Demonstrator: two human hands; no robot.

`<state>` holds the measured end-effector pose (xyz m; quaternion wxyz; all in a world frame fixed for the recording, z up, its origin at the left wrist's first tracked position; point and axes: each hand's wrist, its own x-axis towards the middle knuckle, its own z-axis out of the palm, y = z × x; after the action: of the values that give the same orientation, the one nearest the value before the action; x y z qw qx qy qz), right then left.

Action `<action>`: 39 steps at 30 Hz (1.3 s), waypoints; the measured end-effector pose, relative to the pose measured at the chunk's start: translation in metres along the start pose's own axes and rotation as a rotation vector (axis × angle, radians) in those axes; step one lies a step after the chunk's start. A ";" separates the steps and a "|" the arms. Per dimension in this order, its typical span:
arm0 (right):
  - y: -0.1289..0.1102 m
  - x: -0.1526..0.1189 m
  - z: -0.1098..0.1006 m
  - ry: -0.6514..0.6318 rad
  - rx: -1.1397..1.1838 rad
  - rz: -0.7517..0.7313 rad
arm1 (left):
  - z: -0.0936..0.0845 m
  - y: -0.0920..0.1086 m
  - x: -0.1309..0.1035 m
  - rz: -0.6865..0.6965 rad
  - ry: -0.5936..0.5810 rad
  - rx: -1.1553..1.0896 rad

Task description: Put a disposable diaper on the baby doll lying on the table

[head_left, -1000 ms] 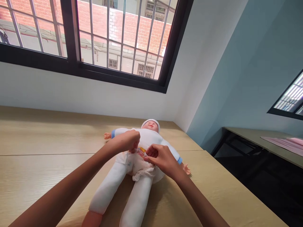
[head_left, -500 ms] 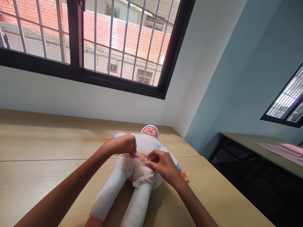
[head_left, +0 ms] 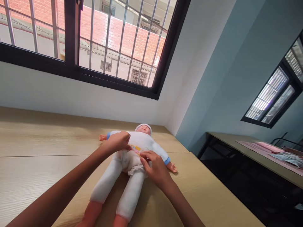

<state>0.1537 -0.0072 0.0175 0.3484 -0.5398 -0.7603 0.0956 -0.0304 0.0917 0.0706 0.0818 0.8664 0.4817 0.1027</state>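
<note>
A baby doll [head_left: 142,137] in a white top with blue cuffs, white leggings and a pale cap lies on its back on the wooden table. Around its hips is a white diaper [head_left: 131,162] with a frilled leg edge and a yellow and pink printed waistband. My left hand [head_left: 120,141] is closed at the waistband on the left, its fingertips pinching the edge and partly hidden. Across the diaper's right front lies my right hand [head_left: 156,165], fingers stretched over the band and thumb apart from them, pressing the surface.
The wooden table [head_left: 47,135] runs up to a white wall under a barred window [head_left: 118,41]. Its right edge slants down past the doll. Beyond a gap stands a second table [head_left: 222,138] with a pink cloth [head_left: 255,149] and pale blue items on it.
My right hand has gone from curled, pinching fingers to fingers laid out over the diaper front. My left hand stays at the waistband. The view has turned slightly right, showing more of the second table.
</note>
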 end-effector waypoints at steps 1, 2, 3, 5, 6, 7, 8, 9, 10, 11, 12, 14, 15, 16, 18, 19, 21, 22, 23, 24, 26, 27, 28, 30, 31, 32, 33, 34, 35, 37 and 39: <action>0.001 -0.001 0.004 0.006 -0.033 -0.025 | 0.002 0.000 -0.002 -0.012 0.012 0.009; 0.002 -0.003 0.008 0.010 -0.070 -0.043 | 0.003 -0.001 -0.005 -0.024 0.023 0.016; 0.002 -0.005 0.012 0.008 -0.109 -0.056 | 0.005 -0.001 -0.007 -0.034 0.032 0.019; 0.002 -0.008 0.017 -0.003 -0.178 -0.062 | 0.009 -0.002 -0.012 -0.050 0.047 0.017; 0.002 -0.010 0.019 -0.008 -0.203 -0.058 | 0.011 -0.002 -0.015 -0.054 0.055 0.010; 0.001 -0.011 0.021 -0.011 -0.223 -0.052 | 0.013 -0.002 -0.018 -0.059 0.064 0.001; 0.000 -0.014 0.022 -0.011 -0.238 -0.047 | 0.017 -0.003 -0.021 -0.066 0.074 -0.010; -0.002 -0.016 0.024 -0.009 -0.251 -0.042 | 0.021 -0.003 -0.024 -0.078 0.085 -0.024; -0.004 -0.019 0.025 -0.007 -0.265 -0.036 | 0.026 -0.004 -0.027 -0.091 0.095 -0.042; -0.007 -0.023 0.026 -0.004 -0.280 -0.026 | 0.031 -0.005 -0.030 -0.109 0.106 -0.062; -0.010 -0.027 0.027 0.001 -0.295 -0.013 | 0.037 -0.007 -0.033 -0.130 0.116 -0.084; -0.016 -0.035 0.029 0.026 -0.317 0.019 | 0.050 -0.011 -0.039 -0.169 0.131 -0.135; -0.018 -0.040 0.031 0.049 -0.317 0.034 | 0.055 -0.013 -0.042 -0.180 0.135 -0.163; -0.020 -0.044 0.033 0.078 -0.306 0.047 | 0.060 -0.015 -0.047 -0.188 0.136 -0.191; -0.023 -0.051 0.039 0.151 -0.261 0.086 | 0.067 -0.017 -0.057 -0.185 0.133 -0.243; -0.025 -0.054 0.044 0.190 -0.234 0.119 | 0.069 -0.017 -0.063 -0.172 0.134 -0.265; -0.028 -0.059 0.054 0.251 -0.186 0.201 | 0.071 -0.014 -0.076 -0.121 0.141 -0.301; -0.030 -0.061 0.058 0.269 -0.166 0.238 | 0.071 -0.012 -0.082 -0.085 0.146 -0.315; -0.033 -0.062 0.063 0.277 -0.145 0.265 | 0.072 -0.010 -0.087 -0.045 0.153 -0.329; -0.036 -0.063 0.066 0.279 -0.122 0.282 | 0.072 -0.008 -0.091 -0.008 0.162 -0.344; -0.041 -0.065 0.066 0.266 -0.068 0.304 | 0.073 -0.005 -0.095 0.047 0.177 -0.379; -0.043 -0.065 0.063 0.256 -0.038 0.322 | 0.074 -0.003 -0.095 0.064 0.182 -0.396; -0.045 -0.065 0.057 0.245 -0.010 0.346 | 0.075 -0.001 -0.095 0.074 0.181 -0.411; -0.045 -0.067 0.042 0.222 0.025 0.401 | 0.076 0.004 -0.095 0.083 0.166 -0.427; -0.045 -0.069 0.034 0.217 0.030 0.428 | 0.077 0.008 -0.096 0.082 0.156 -0.431; -0.043 -0.071 0.025 0.219 0.025 0.451 | 0.077 0.013 -0.097 0.081 0.145 -0.441; -0.042 -0.074 0.018 0.224 0.017 0.465 | 0.077 0.018 -0.099 0.082 0.134 -0.455; -0.041 -0.078 0.011 0.223 0.010 0.470 | 0.077 0.023 -0.103 0.086 0.129 -0.476; -0.040 -0.083 0.006 0.220 0.008 0.470 | 0.076 0.028 -0.107 0.093 0.127 -0.500; -0.040 -0.096 -0.001 0.207 0.018 0.464 | 0.075 0.037 -0.119 0.119 0.120 -0.548; -0.044 -0.111 -0.002 0.198 0.038 0.453 | 0.073 0.043 -0.134 0.138 0.100 -0.582</action>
<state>0.1413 -0.1234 -0.0051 0.4008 -0.6965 -0.5804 0.1321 -0.0452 -0.0483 -0.0030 0.2958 0.8311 0.3754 0.2843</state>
